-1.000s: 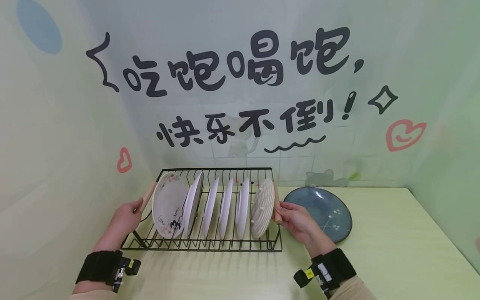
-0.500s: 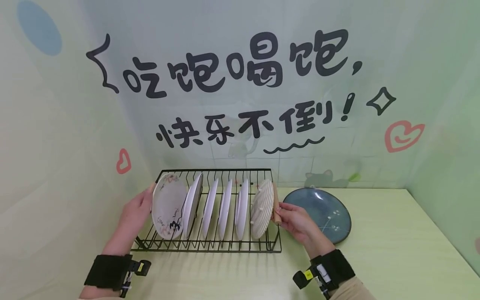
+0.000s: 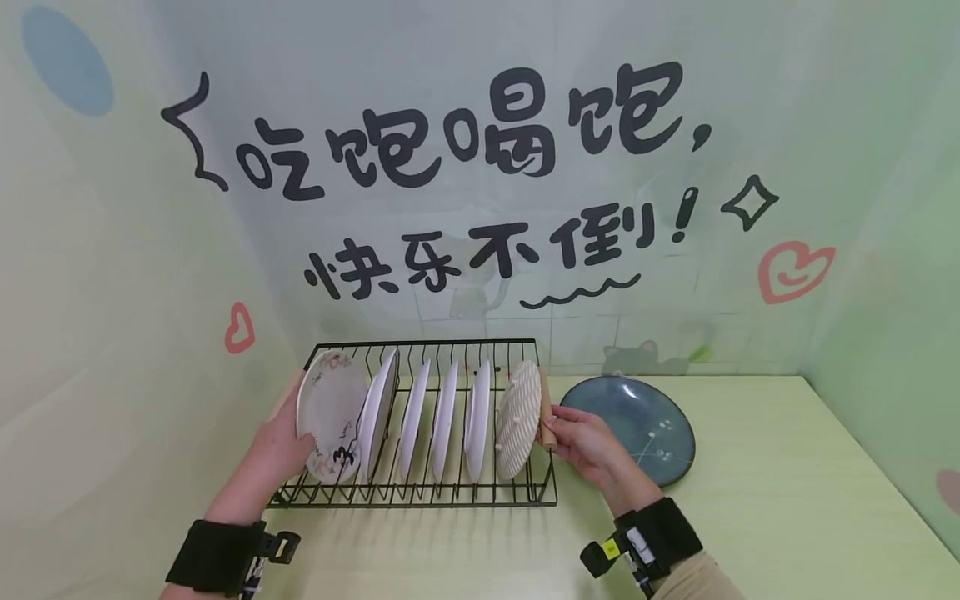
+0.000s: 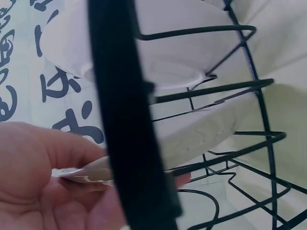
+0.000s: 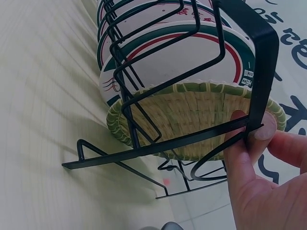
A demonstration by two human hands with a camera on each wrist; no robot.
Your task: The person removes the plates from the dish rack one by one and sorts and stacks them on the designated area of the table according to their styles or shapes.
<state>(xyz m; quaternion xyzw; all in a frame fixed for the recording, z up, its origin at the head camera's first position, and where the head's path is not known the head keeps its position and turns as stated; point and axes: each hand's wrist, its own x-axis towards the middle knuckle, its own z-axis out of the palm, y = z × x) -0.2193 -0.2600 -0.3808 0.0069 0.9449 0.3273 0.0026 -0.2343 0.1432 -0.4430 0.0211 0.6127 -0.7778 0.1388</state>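
Observation:
My left hand [image 3: 283, 446] grips the left edge of a white oval plate with a floral pattern [image 3: 324, 412], which stands on edge in a black wire dish rack [image 3: 423, 341]. In the left wrist view its rim [image 4: 86, 175] sits between thumb and fingers. At the other end, my right hand [image 3: 596, 446] pinches the rack's side by the wooden handle [image 3: 547, 404]. Just inside that end leans a small round woven basket [image 5: 192, 120]. Several white plates [image 3: 415, 417] stand between the floral plate and the basket. The right wrist view shows green and red bands on a plate [image 5: 187, 57].
A large dark blue plate [image 3: 637, 425] lies on the pale wood table [image 3: 757, 483], right of the rack and behind my right hand. A wall with black lettering [image 3: 502, 154] rises behind. The left wall [image 3: 187, 392] runs close beside my left arm.
My left hand has moved from the rack's left wooden handle onto the floral plate and now grips its edge. The right hand stays at the rack's right end. The view has shifted slightly.

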